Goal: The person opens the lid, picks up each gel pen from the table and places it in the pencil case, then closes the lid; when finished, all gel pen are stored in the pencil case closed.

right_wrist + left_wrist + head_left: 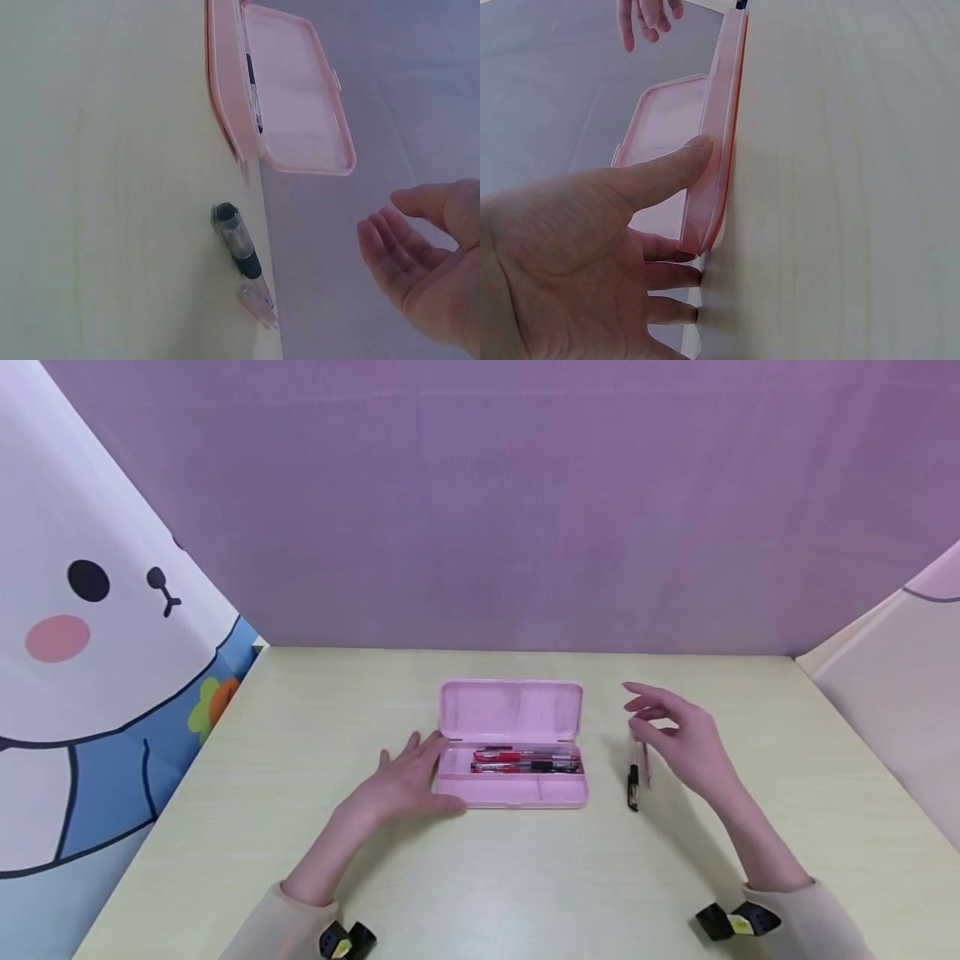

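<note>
An open pink pencil case (489, 792) lies on the table with its lid raised at the back. Inside it are a red pen (491, 757) and a pen with a black part (553, 767). My left hand (405, 785) touches the case's left end, thumb on the front wall and straight fingers spread along the side. To the right of the case lies a clear pen with a black cap (633, 785), a slim pinkish item (259, 306) beside it. Above these hovers my right hand (678, 735), fingers loosely bent, holding nothing in the right wrist view.
The pale wooden table (525, 877) ends at a purple backdrop (525, 527). A cartoon-printed cloth (112, 693) stands on the left, and a pale panel (892, 693) on the right. Each sleeve cuff has a dark wrist device.
</note>
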`<state>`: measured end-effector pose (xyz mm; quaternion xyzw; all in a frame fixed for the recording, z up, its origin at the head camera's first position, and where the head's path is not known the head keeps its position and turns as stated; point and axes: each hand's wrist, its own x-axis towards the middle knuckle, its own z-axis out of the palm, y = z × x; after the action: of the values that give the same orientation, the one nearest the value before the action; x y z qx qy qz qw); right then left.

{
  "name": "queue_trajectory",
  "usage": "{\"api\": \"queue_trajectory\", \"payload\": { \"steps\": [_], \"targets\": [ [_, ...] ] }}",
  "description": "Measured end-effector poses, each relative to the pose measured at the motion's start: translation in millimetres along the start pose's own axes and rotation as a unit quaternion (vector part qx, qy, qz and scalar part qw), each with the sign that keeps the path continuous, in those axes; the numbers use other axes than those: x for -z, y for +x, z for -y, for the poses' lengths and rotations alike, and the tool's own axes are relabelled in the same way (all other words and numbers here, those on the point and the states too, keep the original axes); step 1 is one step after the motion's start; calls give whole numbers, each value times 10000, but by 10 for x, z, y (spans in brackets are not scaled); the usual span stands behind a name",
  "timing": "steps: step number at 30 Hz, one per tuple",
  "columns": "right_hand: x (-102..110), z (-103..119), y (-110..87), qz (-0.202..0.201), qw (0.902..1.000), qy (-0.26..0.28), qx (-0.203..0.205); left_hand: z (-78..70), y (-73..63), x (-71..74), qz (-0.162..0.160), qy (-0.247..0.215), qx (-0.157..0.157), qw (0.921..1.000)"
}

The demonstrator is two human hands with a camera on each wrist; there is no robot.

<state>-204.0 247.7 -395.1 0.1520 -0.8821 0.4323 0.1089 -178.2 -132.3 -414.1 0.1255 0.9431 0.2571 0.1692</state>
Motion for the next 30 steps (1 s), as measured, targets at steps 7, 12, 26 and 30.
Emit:
{"api": "queue_trajectory", "payload": {
  "steps": [7,12,26,30],
  "targets": [
    [93,-161,2,104,9982,356,-477,4,10,-2,6,-7,-7,10000],
    [157,-253,-9,213,9939,686,-832,0,15,0,10,-16,0,10000],
    [160,-454,2,1201,9728,568,-1898,18,24,-7,-5,10,-24,10000],
    [125,-477,2,1327,9700,509,-1974,20,28,-10,-1,13,-33,10000]
  ]
}}
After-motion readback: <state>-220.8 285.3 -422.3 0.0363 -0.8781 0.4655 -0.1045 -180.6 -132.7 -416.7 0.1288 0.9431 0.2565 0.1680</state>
